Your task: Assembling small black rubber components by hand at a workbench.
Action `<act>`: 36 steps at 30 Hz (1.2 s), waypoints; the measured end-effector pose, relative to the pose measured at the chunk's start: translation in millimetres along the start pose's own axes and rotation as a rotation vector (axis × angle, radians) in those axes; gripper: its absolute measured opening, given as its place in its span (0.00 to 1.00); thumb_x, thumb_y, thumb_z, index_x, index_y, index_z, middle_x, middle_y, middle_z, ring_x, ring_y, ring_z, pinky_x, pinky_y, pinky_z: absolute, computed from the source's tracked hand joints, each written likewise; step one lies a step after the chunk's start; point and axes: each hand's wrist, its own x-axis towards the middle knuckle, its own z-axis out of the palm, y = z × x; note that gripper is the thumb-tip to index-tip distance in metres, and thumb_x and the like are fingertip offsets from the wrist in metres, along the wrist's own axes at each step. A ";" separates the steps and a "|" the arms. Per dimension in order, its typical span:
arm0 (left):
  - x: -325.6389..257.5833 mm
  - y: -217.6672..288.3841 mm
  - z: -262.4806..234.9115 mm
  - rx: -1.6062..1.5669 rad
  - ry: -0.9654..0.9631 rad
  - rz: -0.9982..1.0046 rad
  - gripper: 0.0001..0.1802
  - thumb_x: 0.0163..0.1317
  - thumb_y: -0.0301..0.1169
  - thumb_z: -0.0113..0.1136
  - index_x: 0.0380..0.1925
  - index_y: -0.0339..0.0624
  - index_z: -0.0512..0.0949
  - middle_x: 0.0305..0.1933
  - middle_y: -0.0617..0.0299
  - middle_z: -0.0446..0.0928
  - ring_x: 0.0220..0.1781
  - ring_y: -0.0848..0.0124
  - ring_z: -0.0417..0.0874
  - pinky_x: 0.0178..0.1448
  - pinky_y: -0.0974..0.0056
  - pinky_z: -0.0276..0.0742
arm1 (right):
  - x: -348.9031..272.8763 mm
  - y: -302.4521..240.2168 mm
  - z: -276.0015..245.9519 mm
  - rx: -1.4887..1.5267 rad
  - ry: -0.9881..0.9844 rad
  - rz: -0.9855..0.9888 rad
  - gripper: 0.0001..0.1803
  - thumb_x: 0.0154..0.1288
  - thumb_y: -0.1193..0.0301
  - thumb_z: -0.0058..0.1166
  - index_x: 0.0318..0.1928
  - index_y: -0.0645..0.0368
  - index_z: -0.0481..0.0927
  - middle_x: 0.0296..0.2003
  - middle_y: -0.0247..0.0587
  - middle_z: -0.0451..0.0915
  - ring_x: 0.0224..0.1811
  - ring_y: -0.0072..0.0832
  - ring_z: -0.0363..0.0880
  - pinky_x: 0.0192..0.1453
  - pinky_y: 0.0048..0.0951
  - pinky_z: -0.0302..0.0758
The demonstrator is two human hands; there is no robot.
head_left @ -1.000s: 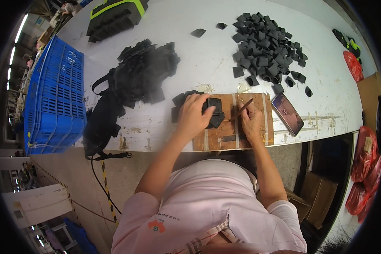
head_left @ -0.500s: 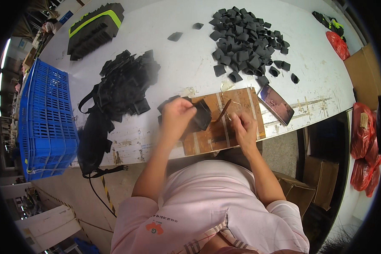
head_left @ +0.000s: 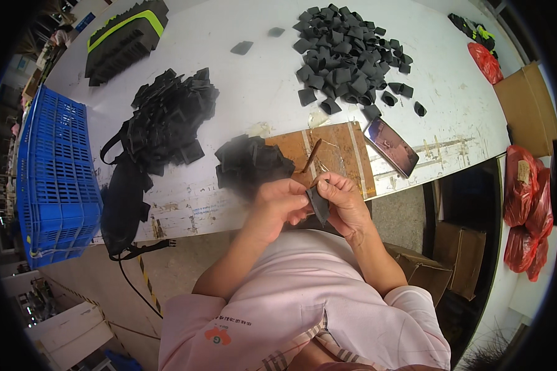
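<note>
Close in front of my body, a small folded piece of dark grey fabric [head_left: 317, 205] is held between both hands. My right hand [head_left: 346, 207] pinches its upper end between thumb and fingers. From the other side, my left hand [head_left: 277, 207] has its fingertips closed on the piece's left edge. Just beyond the hands lies a brown wooden board [head_left: 362, 157] with pale strips of tape. A narrow brown strip [head_left: 313, 154] sticks up from it. Overlapping the board's left side is a heap of black fabric pieces [head_left: 247, 162].
Many dark grey fabric loops [head_left: 346, 59] are piled at the back. A phone [head_left: 391, 147] lies right of the board. Black strapped pieces [head_left: 173, 117] and a stack with a lime band [head_left: 127, 40] occupy the left, beside a blue crate [head_left: 59, 179]. Red bags [head_left: 527, 191] hang right.
My left hand has left the black heap and moved right and nearer my body. My right hand has come left, and both now grip the grey piece. The view has shifted slightly.
</note>
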 end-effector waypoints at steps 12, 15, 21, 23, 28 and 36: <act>4.7 3.2 7.6 -0.019 0.057 0.009 0.04 0.53 0.23 0.55 0.28 0.34 0.75 0.23 0.60 0.76 0.20 0.77 0.73 0.22 0.76 0.67 | 11.9 -7.6 0.5 -0.036 -0.008 0.077 0.07 0.57 0.70 0.55 0.31 0.61 0.75 0.23 0.35 0.76 0.24 0.22 0.74 0.31 0.22 0.72; 2.1 -4.9 10.2 0.294 0.200 0.152 0.03 0.53 0.23 0.56 0.27 0.35 0.75 0.22 0.63 0.76 0.21 0.80 0.73 0.24 0.77 0.67 | 7.8 -4.1 4.9 -1.149 0.228 -0.462 0.10 0.54 0.70 0.58 0.33 0.62 0.75 0.22 0.37 0.74 0.23 0.24 0.72 0.28 0.23 0.69; 10.2 -17.0 30.3 0.882 0.522 0.773 0.05 0.47 0.22 0.58 0.25 0.40 0.74 0.18 0.56 0.74 0.18 0.65 0.78 0.23 0.67 0.71 | 0.7 -5.9 19.8 -1.281 0.185 -0.904 0.06 0.51 0.75 0.58 0.30 0.64 0.77 0.24 0.42 0.70 0.21 0.30 0.69 0.23 0.27 0.67; 12.7 -16.4 32.5 0.926 0.585 0.899 0.05 0.47 0.20 0.57 0.26 0.39 0.74 0.19 0.55 0.74 0.19 0.64 0.78 0.22 0.66 0.71 | 4.7 -4.8 19.6 -1.311 0.155 -0.844 0.07 0.48 0.79 0.58 0.31 0.63 0.76 0.25 0.44 0.71 0.22 0.33 0.70 0.23 0.30 0.67; 12.9 -3.7 37.8 0.559 0.609 0.728 0.06 0.49 0.18 0.53 0.29 0.37 0.72 0.20 0.59 0.74 0.17 0.71 0.75 0.18 0.69 0.67 | 16.2 -0.8 14.6 -1.505 0.190 -1.059 0.10 0.43 0.83 0.55 0.31 0.63 0.75 0.22 0.42 0.69 0.20 0.35 0.70 0.23 0.30 0.68; 5.6 15.3 29.8 -0.045 0.146 0.367 0.07 0.50 0.17 0.50 0.31 0.34 0.71 0.25 0.64 0.72 0.16 0.86 0.63 0.17 0.77 0.56 | 9.8 -17.7 9.6 -0.032 -0.031 -0.038 0.03 0.51 0.79 0.55 0.29 0.62 0.78 0.21 0.28 0.72 0.19 0.15 0.65 0.20 0.16 0.61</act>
